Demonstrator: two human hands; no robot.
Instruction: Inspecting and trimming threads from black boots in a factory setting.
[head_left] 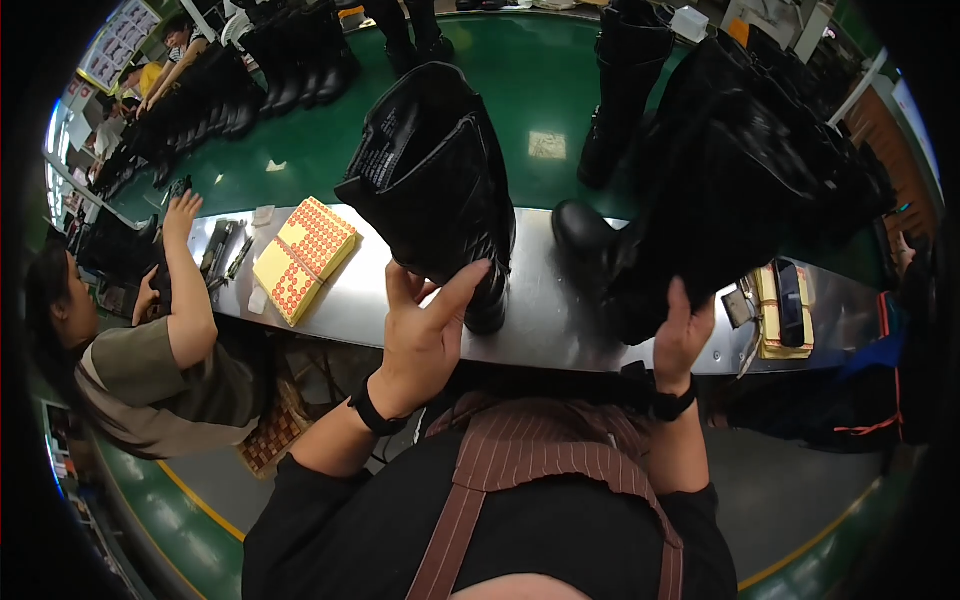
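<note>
A tall black boot point(452, 205) stands on the metal edge of the bench in front of me, its shaft top gaping toward the left. My left hand point(418, 330) grips the lower shaft, thumb on the right and fingers on the left. Another black boot point(650, 255) is tilted on my right, its rounded toe pointing left. My right hand point(685, 330) is closed against its near side; the boot hides some of the fingers. Both wrists wear black bands.
Left of the boot lies a stack of yellow sheets point(308, 258) with red round stickers. A dark phone point(791, 303) rests on a similar stack at right. Several black boots point(300, 65) line the green worktop point(540, 90). A co-worker point(165, 370) sits at left.
</note>
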